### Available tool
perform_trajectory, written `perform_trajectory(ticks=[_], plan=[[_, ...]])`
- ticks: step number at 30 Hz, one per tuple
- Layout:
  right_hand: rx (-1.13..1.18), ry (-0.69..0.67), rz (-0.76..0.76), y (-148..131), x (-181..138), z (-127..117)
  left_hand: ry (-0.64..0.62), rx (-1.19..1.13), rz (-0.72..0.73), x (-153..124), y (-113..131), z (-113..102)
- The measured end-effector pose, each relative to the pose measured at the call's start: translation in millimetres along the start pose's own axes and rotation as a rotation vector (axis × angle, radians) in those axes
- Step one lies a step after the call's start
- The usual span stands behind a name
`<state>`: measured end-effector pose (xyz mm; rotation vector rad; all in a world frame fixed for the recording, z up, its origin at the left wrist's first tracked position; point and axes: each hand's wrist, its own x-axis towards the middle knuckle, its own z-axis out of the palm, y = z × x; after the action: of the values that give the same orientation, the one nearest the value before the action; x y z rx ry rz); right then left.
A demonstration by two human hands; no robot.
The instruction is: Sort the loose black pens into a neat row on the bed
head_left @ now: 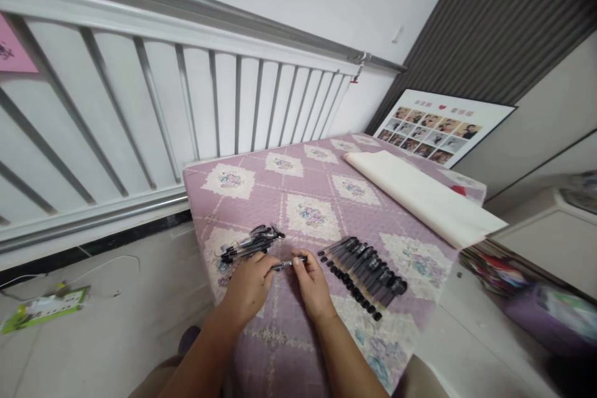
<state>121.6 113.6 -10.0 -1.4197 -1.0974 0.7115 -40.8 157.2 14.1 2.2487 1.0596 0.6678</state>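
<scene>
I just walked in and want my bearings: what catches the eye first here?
Both hands, left hand and right hand, hold one pen between them at the near edge of a purple floral table. A neat row of black pens lies to the right, a loose pile of pens to the left.

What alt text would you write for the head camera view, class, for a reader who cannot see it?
Two bare hands, left hand and right hand, hold one black pen between them over a purple floral tablecloth. A loose pile of pens lies to the left, a neat row of pens to the right.
</scene>
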Motion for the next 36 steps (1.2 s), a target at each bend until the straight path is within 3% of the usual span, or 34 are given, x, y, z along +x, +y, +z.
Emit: perform_trajectory(ticks=[4,8,11,16,21,24,31,36], plan=[[0.164,0.131,0.095,4.5,0.0,-2.2,-0.025,-0.157,0.077,-0.5,6.5,3.4],[0.371,0.119,0.197,1.1,-6.3,-6.7,-0.007,-0.228,0.079,-1.1,9.1,1.1],[0.397,0.134,0.242,-3.9,-13.2,-20.7,0.061,-0.241,0.050,-1.0,5.5,-2.0],[0.111,0.221,0.222,-17.4,-11.5,-79.3,0.147,-0.243,0.013,-2.3,-0.7,-6.4],[-0.105,0.313,0.267,-31.1,10.6,-154.0,0.181,-0.221,-0.018,-2.6,-2.2,-7.6],[-0.301,0.323,0.316,-28.9,25.2,-185.8,0.183,-0.216,-0.022,-2.0,-3.8,-7.6],[-0.786,0.211,0.363,-10.8,47.8,-208.2,0.218,-0.218,-0.094,-1.3,-10.8,-8.6],[-0.907,0.197,0.340,-5.2,57.5,-208.8,0.253,-0.180,-0.182,-0.3,-16.9,-14.2]])
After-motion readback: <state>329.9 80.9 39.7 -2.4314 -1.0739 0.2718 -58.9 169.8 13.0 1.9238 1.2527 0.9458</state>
